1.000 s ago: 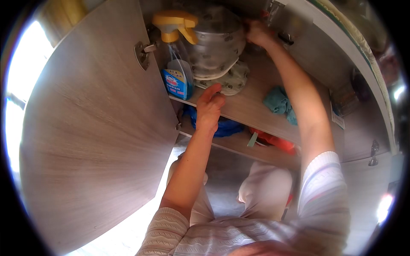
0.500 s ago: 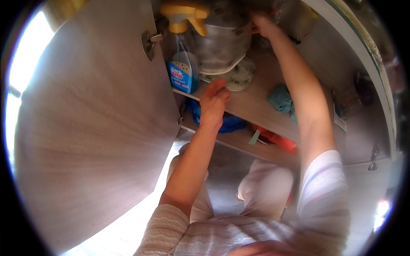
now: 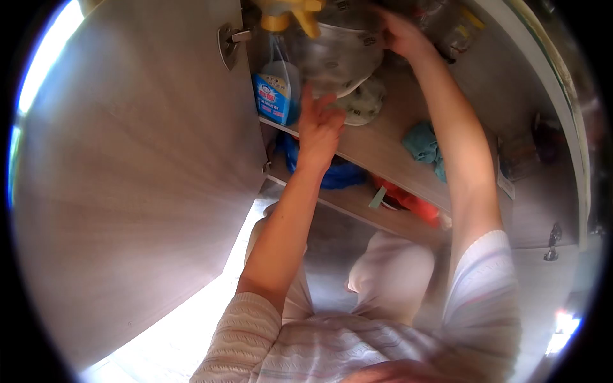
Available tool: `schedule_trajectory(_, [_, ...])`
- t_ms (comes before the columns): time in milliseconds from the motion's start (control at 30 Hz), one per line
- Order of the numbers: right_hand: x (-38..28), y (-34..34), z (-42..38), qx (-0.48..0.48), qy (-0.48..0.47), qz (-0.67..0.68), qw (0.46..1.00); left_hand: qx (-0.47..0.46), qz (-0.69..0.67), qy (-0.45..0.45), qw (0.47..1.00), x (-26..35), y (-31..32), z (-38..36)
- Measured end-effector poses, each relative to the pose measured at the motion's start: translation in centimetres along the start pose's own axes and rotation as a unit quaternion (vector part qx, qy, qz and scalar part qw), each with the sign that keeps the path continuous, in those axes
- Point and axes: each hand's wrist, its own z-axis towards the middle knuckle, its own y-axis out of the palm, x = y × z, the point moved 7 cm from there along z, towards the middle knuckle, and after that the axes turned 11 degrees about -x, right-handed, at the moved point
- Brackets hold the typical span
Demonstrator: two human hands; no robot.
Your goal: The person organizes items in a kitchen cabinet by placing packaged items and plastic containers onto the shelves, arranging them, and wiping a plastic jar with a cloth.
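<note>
left hand is reaching higher now, fingers loosely parted near the lower edge of the patterned container on the upper shelf, right hand staying beside it, can't tell its grip, so both are flanking it

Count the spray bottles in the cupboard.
1: the spray bottle stands on the upper shelf, beside the open door. Others may be hidden farther back.
</note>
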Motion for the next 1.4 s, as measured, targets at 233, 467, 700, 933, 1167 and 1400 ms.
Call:
schedule_trajectory(233, [0.6,-1.5,0.3,0.075,0.006,-0.051,0.996,0.076,0.118,0.046,0.989,-0.2,-2.5,-0.1])
schedule_trajectory(467, [-6.5,1.2,-6.2,0.155,-0.322,-0.433,0.827,0.147,0.066,0.103,0.982,1.8,-4.7,-1.0])
schedule_trajectory(700, [-7.1,16.6,-9.8,-0.094,-0.299,-0.427,0.848,0.156,0.000,0.081,0.984,2.3,-4.7,-1.8])
schedule_trajectory(933, [-5.8,13.1,-10.7,-0.134,-0.227,-0.245,0.933,0.177,-0.033,0.094,0.979,2.8,-5.7,-2.1])
schedule_trajectory(1167, [-4.9,6.7,-17.3,-0.105,-0.238,-0.201,0.944,0.076,0.220,0.167,0.958,3.6,-2.8,-2.8])
schedule_trajectory(1400, [-3.7,6.2,-19.1,-0.142,-0.239,-0.129,0.952,-0.075,0.364,0.103,0.923,4.1,2.7,-4.1])
